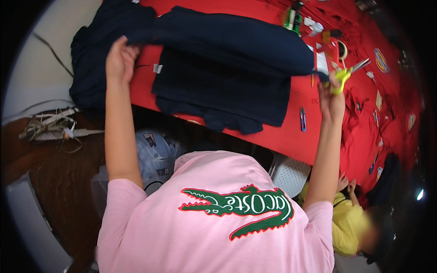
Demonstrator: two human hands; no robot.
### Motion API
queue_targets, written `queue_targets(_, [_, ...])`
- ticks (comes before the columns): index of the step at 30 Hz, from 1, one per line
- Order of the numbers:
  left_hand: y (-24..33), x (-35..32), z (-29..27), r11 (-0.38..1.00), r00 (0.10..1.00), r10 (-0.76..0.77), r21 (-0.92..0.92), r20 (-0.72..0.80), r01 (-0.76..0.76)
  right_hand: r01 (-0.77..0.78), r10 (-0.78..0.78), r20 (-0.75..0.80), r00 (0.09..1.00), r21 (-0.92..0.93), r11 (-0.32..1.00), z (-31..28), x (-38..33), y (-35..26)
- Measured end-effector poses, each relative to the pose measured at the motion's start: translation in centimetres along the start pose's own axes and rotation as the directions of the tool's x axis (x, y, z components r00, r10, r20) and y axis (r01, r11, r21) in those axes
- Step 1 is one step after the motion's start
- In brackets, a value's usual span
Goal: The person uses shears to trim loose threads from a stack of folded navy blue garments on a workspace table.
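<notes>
A long piece of navy cloth (236, 38), perhaps a garment, is stretched between my two hands above the table. At its left end, the curled fingers of my left hand (121, 61) grip its edge. My right hand (331, 98) pinches the opposite corner and also holds a pair of scissors (343, 81) with yellow-green handles, blades pointing up and away to the right. Beneath the stretched cloth lies a dark navy garment (218, 91), flat, with its near edge hanging over the table's front edge. A small white tag (157, 68) shows at its left side.
More navy cloth (93, 59) drapes off the left of the red-covered table (298, 141). A utility knife (302, 119) and tape roll (342, 50) lie at right, near red garments (364, 118) with patches. Someone in yellow (343, 225) sits at lower right. Cables (57, 125) clutter the left.
</notes>
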State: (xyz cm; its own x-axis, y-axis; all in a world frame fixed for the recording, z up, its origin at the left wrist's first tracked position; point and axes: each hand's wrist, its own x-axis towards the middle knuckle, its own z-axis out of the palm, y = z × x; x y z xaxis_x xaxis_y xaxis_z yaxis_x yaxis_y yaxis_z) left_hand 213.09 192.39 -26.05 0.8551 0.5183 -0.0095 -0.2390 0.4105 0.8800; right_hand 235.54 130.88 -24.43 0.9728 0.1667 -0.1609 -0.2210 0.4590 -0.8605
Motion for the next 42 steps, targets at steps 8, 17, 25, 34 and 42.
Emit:
queue_targets(8, [-7.2,-6.3,13.7,0.813,0.977,0.160,0.542,0.142,-0.213,0.209,-0.235,0.027,0.972,-0.561,0.801,-0.4,-2.3,0.6])
queue_targets(17, [-16.5,-18.1,15.0,0.225,0.835,-0.139,0.838,0.532,-0.497,-0.305,0.125,-0.308,0.943,-0.654,0.692,-7.0,-15.6,8.1])
queue_targets(25, [-16.1,-16.7,16.6,0.227,0.806,-0.221,0.832,0.550,-0.505,-0.175,0.080,-0.193,0.978,-0.547,0.819,-8.4,-15.9,9.4])
queue_targets(34, [-18.6,-11.8,17.9,0.982,0.979,-0.082,0.150,-0.189,0.112,-0.225,0.223,-0.088,0.971,-0.656,0.720,-6.6,-15.6,8.1])
queue_targets(42, [-24.5,-15.4,23.0,0.958,0.969,-0.145,0.216,-0.201,0.188,0.041,0.187,0.151,0.971,-0.870,0.491,-1.8,-14.5,9.6])
